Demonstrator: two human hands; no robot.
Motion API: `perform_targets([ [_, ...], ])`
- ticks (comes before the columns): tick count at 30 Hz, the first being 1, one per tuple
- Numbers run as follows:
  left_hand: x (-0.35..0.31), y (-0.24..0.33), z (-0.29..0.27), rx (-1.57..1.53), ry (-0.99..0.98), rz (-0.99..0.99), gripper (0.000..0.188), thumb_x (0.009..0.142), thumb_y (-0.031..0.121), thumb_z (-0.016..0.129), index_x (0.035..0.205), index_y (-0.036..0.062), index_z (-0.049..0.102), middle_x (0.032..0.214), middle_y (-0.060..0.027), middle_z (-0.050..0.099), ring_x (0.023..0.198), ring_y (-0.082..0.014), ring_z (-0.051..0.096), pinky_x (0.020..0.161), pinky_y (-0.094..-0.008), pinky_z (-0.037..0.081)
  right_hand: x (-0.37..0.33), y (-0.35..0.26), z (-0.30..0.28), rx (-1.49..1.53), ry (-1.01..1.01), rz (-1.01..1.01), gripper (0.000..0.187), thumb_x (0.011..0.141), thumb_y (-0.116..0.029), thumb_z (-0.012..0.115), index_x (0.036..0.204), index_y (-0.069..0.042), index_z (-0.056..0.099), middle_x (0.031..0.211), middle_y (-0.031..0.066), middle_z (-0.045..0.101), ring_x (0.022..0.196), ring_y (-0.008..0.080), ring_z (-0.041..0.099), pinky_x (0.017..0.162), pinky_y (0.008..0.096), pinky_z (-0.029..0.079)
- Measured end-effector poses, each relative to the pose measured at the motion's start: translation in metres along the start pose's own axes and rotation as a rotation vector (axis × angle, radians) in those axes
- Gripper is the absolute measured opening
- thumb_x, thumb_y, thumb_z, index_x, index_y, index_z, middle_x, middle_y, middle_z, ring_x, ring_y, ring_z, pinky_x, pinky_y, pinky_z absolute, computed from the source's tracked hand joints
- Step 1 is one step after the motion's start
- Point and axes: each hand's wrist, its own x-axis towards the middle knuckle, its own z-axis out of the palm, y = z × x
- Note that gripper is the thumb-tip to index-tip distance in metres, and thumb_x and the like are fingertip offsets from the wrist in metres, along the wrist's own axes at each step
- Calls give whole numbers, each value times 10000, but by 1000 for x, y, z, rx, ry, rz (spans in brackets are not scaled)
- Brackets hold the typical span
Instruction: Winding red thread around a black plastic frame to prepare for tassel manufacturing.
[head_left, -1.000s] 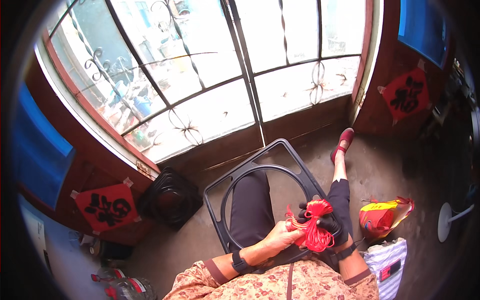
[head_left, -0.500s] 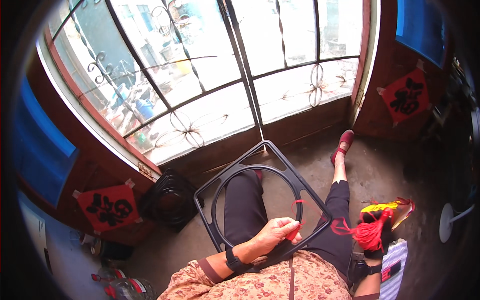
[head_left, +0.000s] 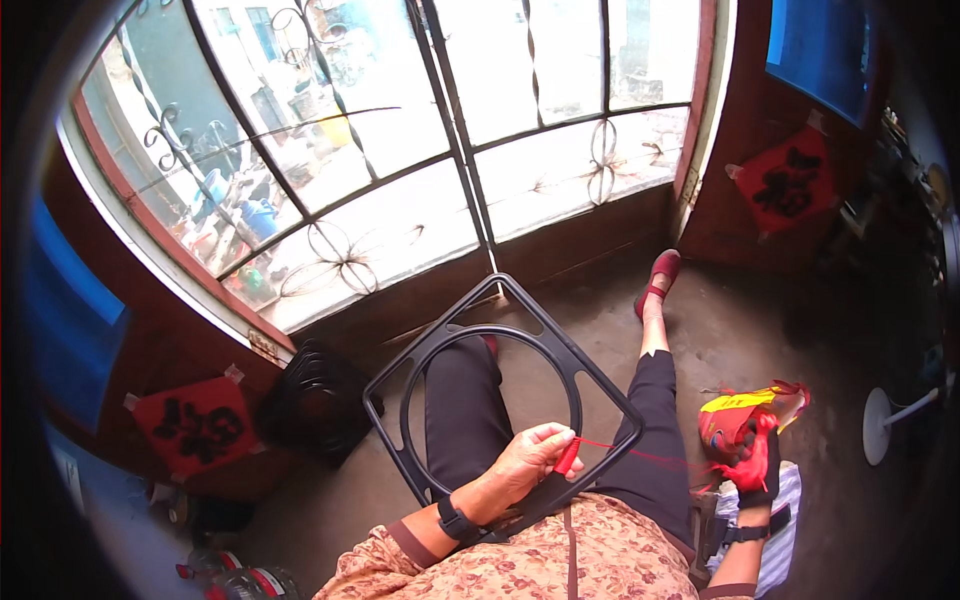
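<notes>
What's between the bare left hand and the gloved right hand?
A thin red string: in the head view it runs from the left hand toward the right hand, crossing the black frame and right trouser leg.

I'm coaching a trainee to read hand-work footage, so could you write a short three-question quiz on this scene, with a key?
1. Which hand wears the black glove: A left, or B right?
2. True or false: the black frame has a round opening.
3. Fill in: the string in the glove is coloured ____.

Key: 1. B, the right hand; 2. true; 3. red.
</notes>
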Motion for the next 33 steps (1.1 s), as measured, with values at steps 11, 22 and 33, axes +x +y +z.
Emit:
perform_targets([
  [11,5,-13,10,-33,-165,-196,160,932,205,612,922,47,592,763,-115,671,634,-158,637,623,-258,528,70,125,149,-427,-188,-53,244,912,-151,619,1126,-32,613,985,21,634,848,110,593,769,253,493],
  [22,11,-43,-10,-62,-200,-30,224,920,206,622,1081,52,648,795,35,661,601,-26,566,483,-161,378,39,139,147,299,-620,554,958,772,-531,692,1418,41,276,1012,136,599,970,270,623,1051,441,399],
  [33,0,-14,4,88,-57,10,141,935,202,613,932,66,653,760,11,653,636,-39,561,582,-190,424,39,97,132,-282,-510,375,506,798,-117,693,1252,22,518,1097,89,644,953,189,621,935,348,471],
])
